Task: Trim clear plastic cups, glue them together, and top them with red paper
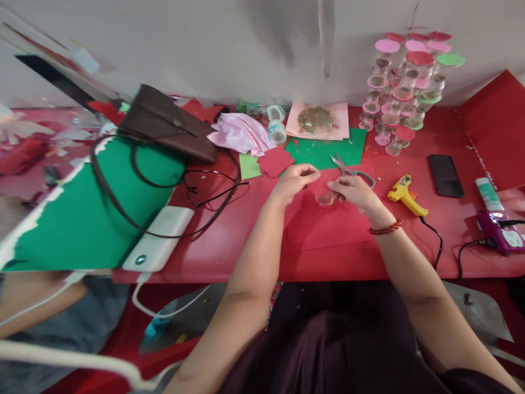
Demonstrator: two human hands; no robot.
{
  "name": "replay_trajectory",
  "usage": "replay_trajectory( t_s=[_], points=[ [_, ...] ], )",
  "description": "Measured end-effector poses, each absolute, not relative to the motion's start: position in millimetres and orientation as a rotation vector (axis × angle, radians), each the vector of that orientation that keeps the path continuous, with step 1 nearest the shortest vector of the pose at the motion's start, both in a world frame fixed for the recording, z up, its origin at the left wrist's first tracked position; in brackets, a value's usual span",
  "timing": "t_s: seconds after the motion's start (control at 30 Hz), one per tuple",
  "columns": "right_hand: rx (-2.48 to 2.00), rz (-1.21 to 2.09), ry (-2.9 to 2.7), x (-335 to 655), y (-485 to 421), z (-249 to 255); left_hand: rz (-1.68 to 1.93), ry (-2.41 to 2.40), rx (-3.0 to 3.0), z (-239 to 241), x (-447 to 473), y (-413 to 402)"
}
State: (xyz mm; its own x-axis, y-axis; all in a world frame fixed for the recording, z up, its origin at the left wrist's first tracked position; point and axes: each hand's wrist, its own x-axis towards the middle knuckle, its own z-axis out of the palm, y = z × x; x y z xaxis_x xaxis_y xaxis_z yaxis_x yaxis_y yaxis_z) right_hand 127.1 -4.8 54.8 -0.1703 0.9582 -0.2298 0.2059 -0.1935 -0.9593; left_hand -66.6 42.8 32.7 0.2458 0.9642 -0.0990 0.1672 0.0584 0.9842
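My left hand (296, 182) is closed in a pinch above the red paper, thumb and forefinger together. What it pinches, if anything, is too small to make out. To its right, my right hand (355, 192) is also closed, its thumb and fingertips pressed together. Just below those fingertips is a small clear round plastic piece (325, 201); I cannot tell whether the hand touches it or it lies on the paper. Red paper sheets (315, 227) lie beneath both hands. Grey-handled scissors (353, 173) rest with blades apart beyond my right hand.
A yellow glue gun (407, 196), a phone (446, 175) and a purple power adapter (500, 232) lie to the right. Clear bottle-like towers topped with paper discs (406, 93) stand behind. A brown bag (168, 123), glasses (211, 191) and a white power bank (159, 238) are at left.
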Motion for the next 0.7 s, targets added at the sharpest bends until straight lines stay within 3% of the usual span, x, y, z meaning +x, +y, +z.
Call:
replay_trajectory(
  t_s=[0.7],
  points=[
    [-1.406, 1.561, -1.225, 127.9, -3.9, 55.4, 0.865, 1.09, 1.051, 33.7, -59.3, 40.1]
  ],
)
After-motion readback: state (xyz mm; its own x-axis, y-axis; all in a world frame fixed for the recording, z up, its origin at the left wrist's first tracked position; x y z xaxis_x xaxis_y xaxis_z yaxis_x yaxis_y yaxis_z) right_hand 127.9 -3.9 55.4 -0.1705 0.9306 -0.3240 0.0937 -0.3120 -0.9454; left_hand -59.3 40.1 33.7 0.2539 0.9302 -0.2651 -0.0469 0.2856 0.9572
